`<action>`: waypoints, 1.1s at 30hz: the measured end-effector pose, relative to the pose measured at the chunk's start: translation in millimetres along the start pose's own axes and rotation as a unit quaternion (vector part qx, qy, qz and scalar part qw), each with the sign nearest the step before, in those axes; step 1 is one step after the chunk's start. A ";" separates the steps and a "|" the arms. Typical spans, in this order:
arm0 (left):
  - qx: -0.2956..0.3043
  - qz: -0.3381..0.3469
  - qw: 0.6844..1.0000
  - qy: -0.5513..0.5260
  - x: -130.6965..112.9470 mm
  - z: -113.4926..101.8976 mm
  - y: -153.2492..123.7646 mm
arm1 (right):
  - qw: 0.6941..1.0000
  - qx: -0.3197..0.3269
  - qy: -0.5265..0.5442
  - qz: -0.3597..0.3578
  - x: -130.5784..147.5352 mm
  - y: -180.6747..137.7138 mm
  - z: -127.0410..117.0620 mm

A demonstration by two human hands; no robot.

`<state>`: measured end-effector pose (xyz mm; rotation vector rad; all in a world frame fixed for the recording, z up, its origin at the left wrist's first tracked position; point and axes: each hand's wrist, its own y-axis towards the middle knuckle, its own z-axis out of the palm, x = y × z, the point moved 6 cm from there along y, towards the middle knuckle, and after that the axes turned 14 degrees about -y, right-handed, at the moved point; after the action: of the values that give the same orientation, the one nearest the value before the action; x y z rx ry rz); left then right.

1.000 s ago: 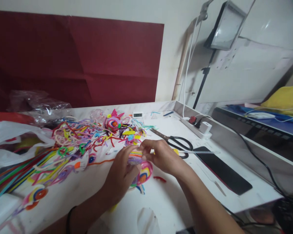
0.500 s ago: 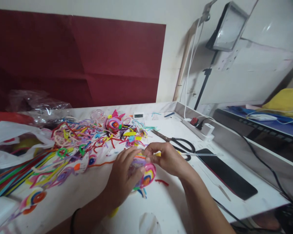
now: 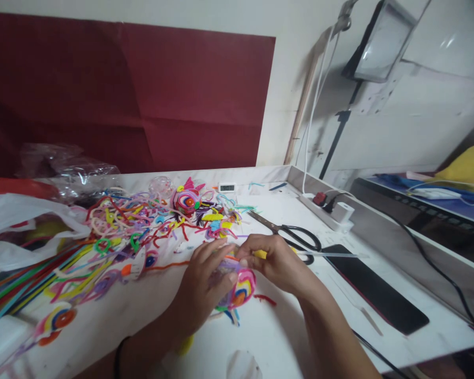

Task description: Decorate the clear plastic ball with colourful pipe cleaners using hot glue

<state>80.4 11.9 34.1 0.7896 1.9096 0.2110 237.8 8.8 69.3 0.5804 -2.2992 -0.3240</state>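
A round, fish-like pipe-cleaner craft [image 3: 244, 288] with pink, yellow, blue and orange coils is partly hidden under my left hand [image 3: 207, 281]. That hand curls over it from the left, thumb on the near side. At the craft's top edge, the thumb and forefinger of my right hand [image 3: 274, 258] are pinched together beside an orange pipe cleaner [image 3: 231, 258]; the fingers hide part of it. Short blue and white pieces show below the craft, and a red pipe-cleaner scrap [image 3: 265, 300] lies to its right.
Behind my hands stands a finished-looking pink craft [image 3: 188, 201] beside a heap of pipe cleaners [image 3: 120, 213]. Black-handled scissors [image 3: 300, 236], a long black flat object [image 3: 375, 289] and a power strip [image 3: 335, 218] are on the right. A pipe-cleaner bundle [image 3: 31, 279] lies left.
The whole view has shifted slightly, so the scene sits a little further right. Both hands stay at the craft with nearly the same grip.
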 end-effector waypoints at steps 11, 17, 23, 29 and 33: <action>-0.016 -0.011 1.000 0.009 -1.3 2.3 4.0 | 1.000 -0.016 0.018 0.004 -10.9 -0.5 0.9; -0.022 -0.028 0.999 0.007 -3.6 0.6 13.5 | 0.999 -0.026 0.039 0.016 -21.5 3.8 1.5; 0.023 -0.086 0.996 0.008 -3.1 1.2 23.6 | 0.997 -0.029 0.073 0.025 -30.9 8.6 4.6; 0.060 -0.113 0.991 -0.040 3.0 -0.3 33.6 | 0.992 -0.019 0.122 0.029 -32.7 13.5 6.6; 0.070 -0.136 0.987 -0.056 3.0 -3.2 39.0 | 0.989 -0.007 0.141 0.042 -37.1 16.2 9.3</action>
<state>93.6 44.4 51.7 0.6099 1.9163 -0.1337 249.6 41.8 47.0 0.4879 -2.0391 -0.2027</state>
